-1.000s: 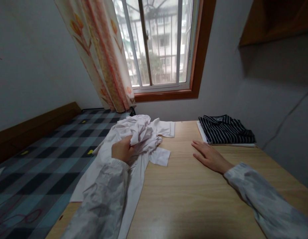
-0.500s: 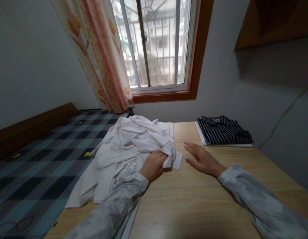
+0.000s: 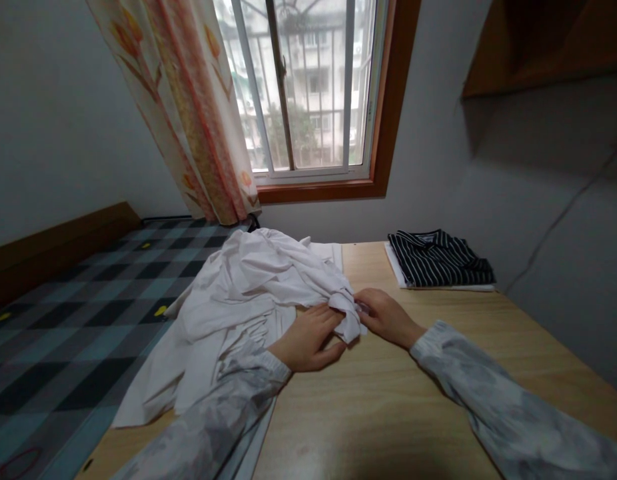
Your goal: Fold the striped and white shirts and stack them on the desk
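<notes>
White cloth (image 3: 258, 273) lies in a loose, rumpled heap on the left part of the table (image 3: 378, 400), its far side toward the window (image 3: 313, 100) and its left folds spreading beside the checked bed (image 3: 88, 300). Its bunched right end lies between the two hands. Left hand (image 3: 308, 340) comes in from the near side, palm down, with the thumb spread away from the fingers; the fingertips go in under the folds, so whether they grip cannot be told. Right hand (image 3: 386, 317) meets the same end from the other side, narrow, its fingers curled in and pinching the edge. Both sleeves are patterned in pale grey. Well apart, at the table's far right, a folded striped shirt (image 3: 441, 259) rests on something white and flat. A flowered curtain (image 3: 183, 100) hangs left of the window.
</notes>
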A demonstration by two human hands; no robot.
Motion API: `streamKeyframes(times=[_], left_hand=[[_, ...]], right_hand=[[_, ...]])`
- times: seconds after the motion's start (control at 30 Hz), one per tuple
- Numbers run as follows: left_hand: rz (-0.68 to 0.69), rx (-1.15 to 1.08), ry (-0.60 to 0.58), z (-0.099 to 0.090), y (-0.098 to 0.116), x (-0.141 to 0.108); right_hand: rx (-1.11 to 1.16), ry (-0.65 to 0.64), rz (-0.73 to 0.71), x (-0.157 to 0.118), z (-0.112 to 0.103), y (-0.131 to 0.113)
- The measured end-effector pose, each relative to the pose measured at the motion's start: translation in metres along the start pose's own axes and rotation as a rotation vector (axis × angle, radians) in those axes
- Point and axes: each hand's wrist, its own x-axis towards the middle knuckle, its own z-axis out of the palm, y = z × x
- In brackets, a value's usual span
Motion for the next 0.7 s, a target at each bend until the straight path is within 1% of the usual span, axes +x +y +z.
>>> streamKeyframes(times=[0.17, 0.23, 0.33, 0.43, 0.53, 0.6, 0.7], left_hand=[[-0.019, -0.005, 0.018, 0.003, -0.004, -0.002], [-0.041, -0.006, 0.023, 0.003, -0.005, -0.002], [-0.067, 0.006, 0.063, 0.002, -0.005, -0.004], [-0.124, 0.039, 0.158, 0.001, -0.008, -0.006], [-0.267, 0.115, 0.325, 0.0, -0.014, -0.007], [-0.352, 0.165, 0.428, 0.0, -0.019, -0.007], [-0.409, 0.221, 0.513, 0.002, -0.024, -0.007]], right_hand=[[0.008, 0.026, 0.034, -0.003, 0.001, 0.004], [0.035, 0.052, 0.066, -0.004, 0.0, 0.004], [0.1, 0.097, 0.125, -0.006, -0.004, 0.002], [0.19, 0.184, 0.209, -0.011, -0.013, 0.004], [0.279, 0.297, 0.314, -0.018, -0.028, 0.013], [0.334, 0.381, 0.387, -0.024, -0.042, 0.024], [0.353, 0.572, 0.46, -0.035, -0.07, 0.046]])
